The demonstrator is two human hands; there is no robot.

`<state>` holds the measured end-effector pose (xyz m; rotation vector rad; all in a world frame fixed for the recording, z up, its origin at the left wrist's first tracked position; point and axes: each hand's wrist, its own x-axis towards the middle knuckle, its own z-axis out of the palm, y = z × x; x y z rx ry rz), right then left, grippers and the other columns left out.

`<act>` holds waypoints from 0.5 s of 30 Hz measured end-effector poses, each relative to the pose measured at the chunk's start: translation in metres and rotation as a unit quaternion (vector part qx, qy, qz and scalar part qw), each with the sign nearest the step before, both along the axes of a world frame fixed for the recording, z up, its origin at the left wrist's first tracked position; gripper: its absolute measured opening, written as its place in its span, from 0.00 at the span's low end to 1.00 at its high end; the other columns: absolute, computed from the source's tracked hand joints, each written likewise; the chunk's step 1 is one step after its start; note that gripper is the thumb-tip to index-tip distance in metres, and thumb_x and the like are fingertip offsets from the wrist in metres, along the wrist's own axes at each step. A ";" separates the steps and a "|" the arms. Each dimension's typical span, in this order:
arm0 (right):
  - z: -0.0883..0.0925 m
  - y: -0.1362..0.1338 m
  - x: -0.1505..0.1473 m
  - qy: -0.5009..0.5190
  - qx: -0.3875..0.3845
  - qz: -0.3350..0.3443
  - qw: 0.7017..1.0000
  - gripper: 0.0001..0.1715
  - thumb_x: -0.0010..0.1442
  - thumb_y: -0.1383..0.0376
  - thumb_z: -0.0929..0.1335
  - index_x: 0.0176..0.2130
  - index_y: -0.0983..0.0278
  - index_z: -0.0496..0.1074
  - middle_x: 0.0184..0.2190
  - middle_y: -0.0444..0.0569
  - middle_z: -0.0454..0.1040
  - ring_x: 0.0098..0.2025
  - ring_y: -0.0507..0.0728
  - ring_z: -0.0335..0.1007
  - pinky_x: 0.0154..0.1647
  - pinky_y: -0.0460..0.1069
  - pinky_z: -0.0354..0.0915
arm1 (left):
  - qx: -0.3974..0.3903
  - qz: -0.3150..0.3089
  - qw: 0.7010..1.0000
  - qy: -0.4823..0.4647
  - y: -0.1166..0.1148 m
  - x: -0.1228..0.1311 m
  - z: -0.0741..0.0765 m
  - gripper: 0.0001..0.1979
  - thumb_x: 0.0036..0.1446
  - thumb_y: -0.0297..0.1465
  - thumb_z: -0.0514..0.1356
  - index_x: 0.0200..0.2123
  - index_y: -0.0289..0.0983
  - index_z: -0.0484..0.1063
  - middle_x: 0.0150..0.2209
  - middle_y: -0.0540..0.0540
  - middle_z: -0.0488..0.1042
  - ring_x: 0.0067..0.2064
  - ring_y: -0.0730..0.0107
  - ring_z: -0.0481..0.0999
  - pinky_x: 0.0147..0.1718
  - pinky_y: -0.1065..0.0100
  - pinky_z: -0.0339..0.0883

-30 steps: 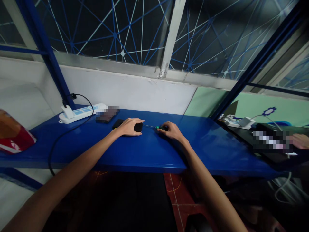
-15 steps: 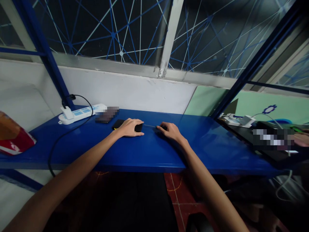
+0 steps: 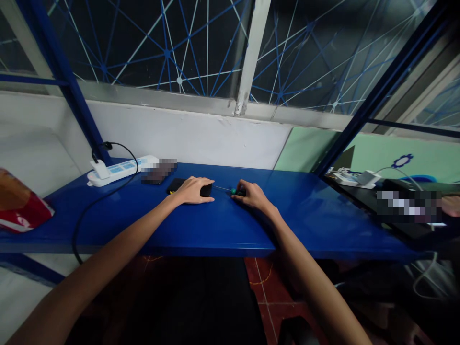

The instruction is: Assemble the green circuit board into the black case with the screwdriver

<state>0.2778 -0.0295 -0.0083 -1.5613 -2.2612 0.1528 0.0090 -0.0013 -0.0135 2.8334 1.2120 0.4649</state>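
Observation:
My left hand [image 3: 194,189] lies over a small flat black device [image 3: 177,185] on the blue table [image 3: 223,225], fingers curled over its right end and holding it down. My right hand [image 3: 252,196] is closed on a small screwdriver [image 3: 235,191] with a green and black handle. Its thin shaft points left toward the black device, and the tip lies at the device's right edge by my left fingers.
A white power strip [image 3: 120,169] with a plugged-in black cable [image 3: 97,203] lies at the back left, next to a blurred dark object [image 3: 158,171]. A red and orange bag [image 3: 17,203] sits at far left. Another person's hand [image 3: 451,203] rests on the neighbouring desk at right.
My right hand has shifted slightly, so the screwdriver's green handle shows again after being covered half a second ago. My left hand stays on the black device.

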 end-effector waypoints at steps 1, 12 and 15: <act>0.001 -0.001 -0.001 -0.002 0.003 -0.001 1.000 0.19 0.54 0.50 0.71 0.38 0.61 0.71 0.29 0.46 0.76 0.29 0.54 0.68 0.27 0.45 0.52 | 0.000 0.002 1.000 0.000 0.000 0.000 0.000 0.41 0.54 0.56 0.55 0.63 0.38 0.60 0.62 0.38 0.65 0.59 0.46 0.68 0.55 0.48 0.60; 0.005 -0.002 0.000 -0.029 0.041 -0.012 0.999 0.25 0.58 0.44 0.66 0.34 0.62 0.78 0.32 0.49 0.76 0.32 0.55 0.68 0.29 0.47 0.53 | -0.007 -0.003 1.000 -0.012 -0.001 -0.001 0.001 0.42 0.53 0.55 0.56 0.66 0.42 0.55 0.62 0.40 0.65 0.60 0.45 0.67 0.55 0.46 0.60; 0.004 -0.001 0.000 -0.030 0.054 -0.017 0.998 0.23 0.55 0.45 0.68 0.35 0.61 0.78 0.35 0.50 0.75 0.33 0.55 0.68 0.29 0.47 0.53 | -0.011 -0.009 1.000 -0.019 -0.001 -0.001 0.001 0.43 0.53 0.54 0.57 0.68 0.45 0.49 0.61 0.42 0.66 0.58 0.45 0.69 0.53 0.46 0.61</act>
